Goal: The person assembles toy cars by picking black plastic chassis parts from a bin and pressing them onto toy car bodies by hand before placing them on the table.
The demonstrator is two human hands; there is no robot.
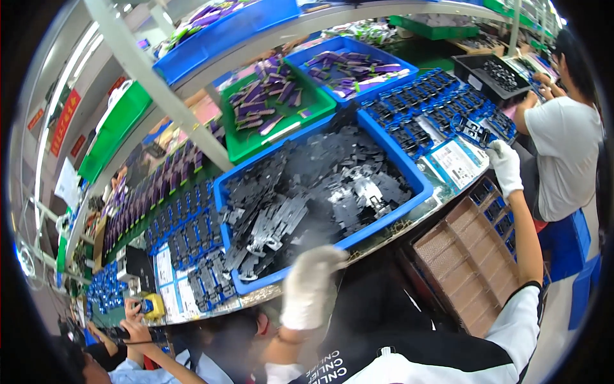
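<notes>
- Dominating the bench: a big blue bin [409, 171] heaped with flat dark metal parts [307, 198], lying every way, no shared direction.
- To its right: blue trays of black parts [441, 105] in neat rows, running diagonally up and away toward the far right.
- Below those, at the bench edge: a brown divided box [464, 256], a few cells near its top right holding black pieces, most cells bare.
- Right hand [505, 168], white-gloved, stretched out to the near end of the trays, fingers curled onto a small black part [476, 133]; grip looks closed on it, though not sharp enough to be sure. Long axis of that part lying roughly along the tray row.
- Left hand [311, 285], also gloved, raised near the bin's front rim, loosely curled; cannot tell whether anything is in it.
- Judged step: picking one part off the tray. Next move would call for a clean lift clear of its neighbours, orientation kept.
</notes>
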